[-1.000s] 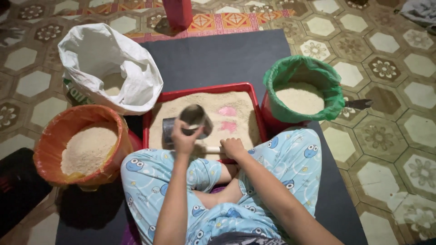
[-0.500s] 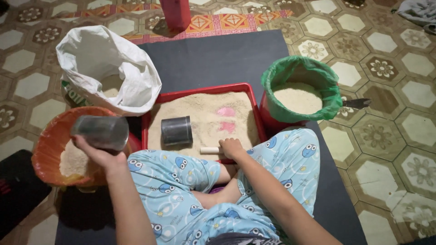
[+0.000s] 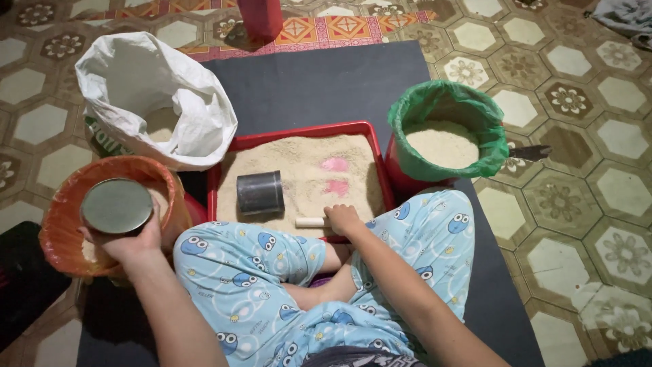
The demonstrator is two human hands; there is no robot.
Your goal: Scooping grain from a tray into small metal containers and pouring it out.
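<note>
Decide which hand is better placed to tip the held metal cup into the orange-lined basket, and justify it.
Left. The left hand already grips the metal cup right over the orange-lined basket. The right hand rests on a small pale stick in the red tray.

White sack (image 3: 153, 102) upper left; green-lined bucket (image 3: 448, 129) right; dark mat (image 3: 326, 81) over patterned tile floor (image 3: 577, 224).

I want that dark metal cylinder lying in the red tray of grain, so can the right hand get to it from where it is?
Probably yes: the right hand rests nearby, with only open grain before the dark metal cylinder.
</note>
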